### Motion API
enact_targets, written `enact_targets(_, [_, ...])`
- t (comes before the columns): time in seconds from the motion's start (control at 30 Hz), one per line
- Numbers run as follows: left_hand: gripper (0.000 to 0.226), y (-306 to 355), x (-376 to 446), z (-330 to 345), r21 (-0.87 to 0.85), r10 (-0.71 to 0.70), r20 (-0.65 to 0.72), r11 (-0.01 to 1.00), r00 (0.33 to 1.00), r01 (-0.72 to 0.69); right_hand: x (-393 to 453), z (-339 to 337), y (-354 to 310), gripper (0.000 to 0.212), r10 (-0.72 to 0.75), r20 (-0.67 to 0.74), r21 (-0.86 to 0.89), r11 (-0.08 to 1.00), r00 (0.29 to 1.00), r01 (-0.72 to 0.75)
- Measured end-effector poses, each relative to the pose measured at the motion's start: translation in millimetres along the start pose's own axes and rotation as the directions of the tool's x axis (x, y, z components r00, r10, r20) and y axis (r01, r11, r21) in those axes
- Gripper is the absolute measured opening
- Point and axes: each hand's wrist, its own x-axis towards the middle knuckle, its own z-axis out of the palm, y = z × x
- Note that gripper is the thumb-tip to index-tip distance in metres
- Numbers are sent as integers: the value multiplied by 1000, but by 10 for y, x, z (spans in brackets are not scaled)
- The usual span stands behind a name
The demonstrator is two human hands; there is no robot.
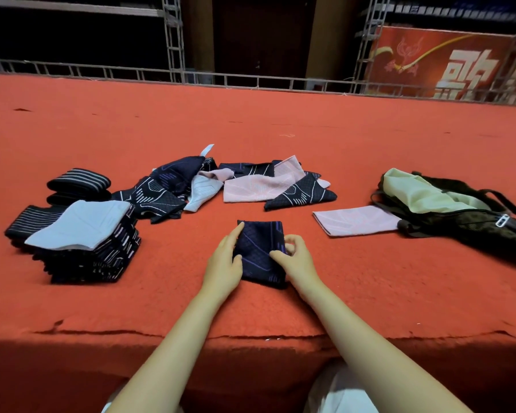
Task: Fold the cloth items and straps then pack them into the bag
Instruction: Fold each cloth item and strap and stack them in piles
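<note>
The navy cloth point(258, 251) is lying on the red desk point(251, 129) between both hands, the left hand point(222, 263) pressing its left edge with straight fingers and the right hand point(297, 259) pinching its right edge with curled fingers.

Stack point(84, 248) left, loose pile point(221, 183) behind folded cloth point(261, 251), bag point(459, 216) right

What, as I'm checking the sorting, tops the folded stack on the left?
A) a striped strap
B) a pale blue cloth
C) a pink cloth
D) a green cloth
B: a pale blue cloth lies on top of the dark stack.
</note>
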Motion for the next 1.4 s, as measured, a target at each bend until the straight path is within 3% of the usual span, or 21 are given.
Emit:
enact_targets(0.07, [76,-14,11,-26,-56,-6,-15,998,1000,5,2,-6,-80,32,79,20,103,991,997,-81])
enact_targets(0.2, [74,-7,3,-103,-217,-91,-28,973,995,83,-9,26,-251,18,108,71,108,987,992,-115])
enact_targets(0.37, [59,74,53,-448,-368,-254,35,896,966,249,92,269,-660,12,-2,177,57,998,984,-8])
enact_targets(0.47, [50,189,162,-870,-381,-208,-91,911,974,159,171,525,-967,12,-46,233,28,999,971,40])
enact_targets(0.57, [45,321,293,-1341,-234,-112,-341,972,933,31,249,871,-1180,19,-20,296,-9,1000,955,23])
enact_targets(0.67, [40,284,364,-1766,-99,-80,-447,994,891,40,269,1321,-1295,24,65,364,20,997,929,-78])
enact_targets(0.77, [31,82,372,-2175,10,-90,-483,994,871,109,280,1806,-1349,26,141,389,63,982,911,-178])
enact_targets(0.87, [27,-152,344,-2562,70,-139,-517,976,844,204,292,2237,-1357,9,145,425,75,978,894,-194])
enact_targets(1.07, [27,-490,301,-2837,221,-181,-552,909,814,352,288,2817,-1208,10,86,279,-118,991,956,-55])
enact_targets(1.27, [35,-819,205,-2842,457,-374,-448,685,812,568,300,2785,-933,21,36,336,-367,925,941,96])
enact_targets(1.33, [36,-831,166,-2822,472,-317,-506,676,802,565,314,2763,-861,43,44,341,-338,938,939,78])
enact_targets(1.4, [35,-728,165,-2764,520,-166,-552,698,817,492,317,2728,-872,43,89,328,-244,970,940,-7])
